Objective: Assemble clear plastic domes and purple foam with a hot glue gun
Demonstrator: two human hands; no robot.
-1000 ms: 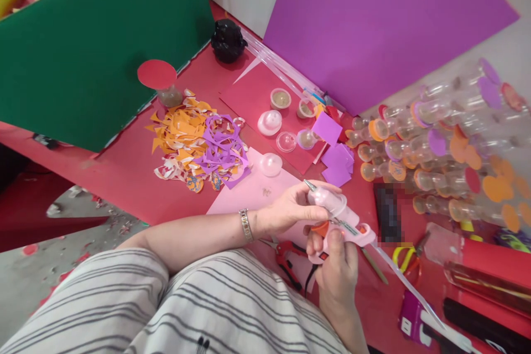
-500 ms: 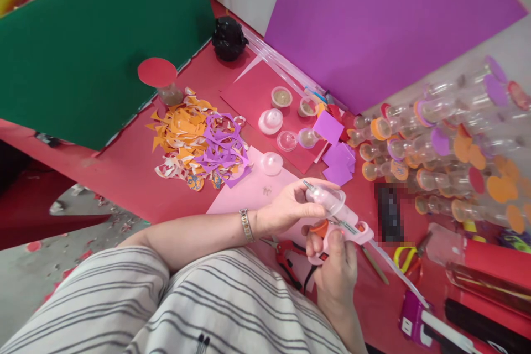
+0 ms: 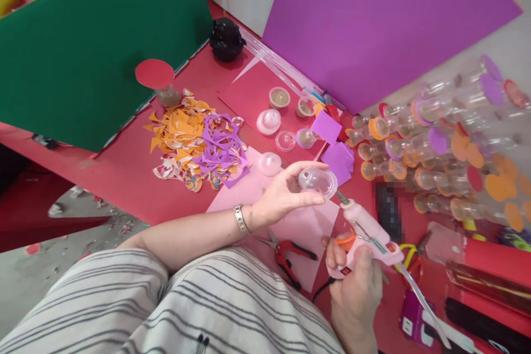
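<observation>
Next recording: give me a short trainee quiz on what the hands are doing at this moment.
1. True or false: the left hand holds a clear plastic dome in its grip.
2. Which tool is in the right hand? A) scissors B) pink glue gun C) marker
3. Fill in: the paper scraps piled beyond the pink sheet are mostly orange and ___.
Key: 1 true; 2 B; 3 purple.
</observation>
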